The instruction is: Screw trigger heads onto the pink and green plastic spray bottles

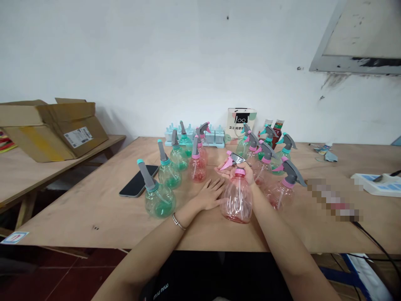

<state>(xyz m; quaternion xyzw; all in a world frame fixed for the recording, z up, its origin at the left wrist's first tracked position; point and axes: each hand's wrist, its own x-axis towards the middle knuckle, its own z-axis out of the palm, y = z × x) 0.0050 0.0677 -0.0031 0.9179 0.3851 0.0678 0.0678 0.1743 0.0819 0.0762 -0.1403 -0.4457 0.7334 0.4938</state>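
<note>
- Grasping a pink spray bottle [237,204] around its neck, just under the grey-and-pink spray head, the right hand [248,173] has its fingers wrapped behind the collar, with some fingertips showing beneath the pink trigger.
- This bottle stands nearly upright at the front middle of the wooden table [106,228], directly before the person; whether its base touches the tabletop, I cannot tell.
- The left hand [209,196] lies palm down just beside the bottle, its fingers spread and gripping nothing; whether it touches the bottle, I cannot tell. A metal bracelet [178,222] circles that wrist.
- To the left, a line of green spray bottles [161,204] with teal collars runs back from near the front edge, and two pink ones [197,169] stand on its inner side.
- To the right is another group of pink and green spray bottles, with a pink one [278,194] nearest the person's right forearm.
- A dark-screened phone [138,184] lies flat behind and left of the nearest green bottle.
- Along the back, near the wall, are a light-blue rack [219,145], a printed white card [232,129] and a bottle of dark red contents [277,136].
- Farther right lies a white power strip [361,184].
- Well apart on the left, an open cardboard box [54,144] rests on another table [29,177].
</note>
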